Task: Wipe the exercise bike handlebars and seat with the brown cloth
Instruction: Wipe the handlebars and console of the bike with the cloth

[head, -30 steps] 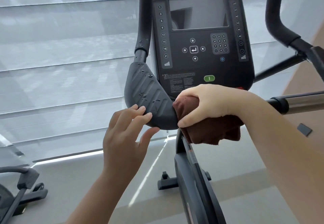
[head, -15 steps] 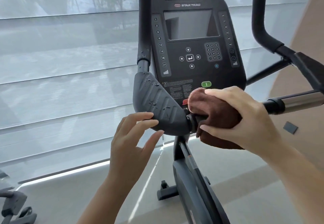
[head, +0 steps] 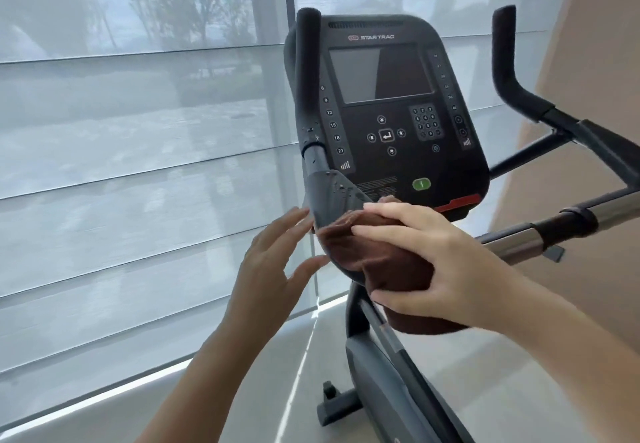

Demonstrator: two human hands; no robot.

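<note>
— Now, starting below and left of the console (head: 384,113): what is the left hand doing?
— The left hand (head: 273,269) is released, fingers straight and spread, holding nothing. It hovers just beside the left handlebar pad (head: 332,193), low and left of the console. Whether a fingertip touches the pad, I cannot tell.
— And the pad itself?
— Water droplets (head: 341,186) show on its upper part, under the console's left edge. That stretch looks not yet wiped.
— Location of the brown cloth?
— The brown cloth (head: 374,262) is bunched over the pad's lower end, below the console. Half a second ago it sat further right, on the crossbar under the console. It has travelled leftward onto the pad.
— Grip on it?
— The right hand (head: 436,269) grasps the cloth, fingers laid over the top and thumb curled beneath, pressing it against the pad.
— Meaning for the task?
— Judgement: the crossbar pass is likely finished, and the wipe is starting up the left pad toward the droplets.
— Right of the console?
— The right handlebar (head: 512,72) stands well apart from the cloth. The seat is out of view. Most of the job appears outstanding.
</note>
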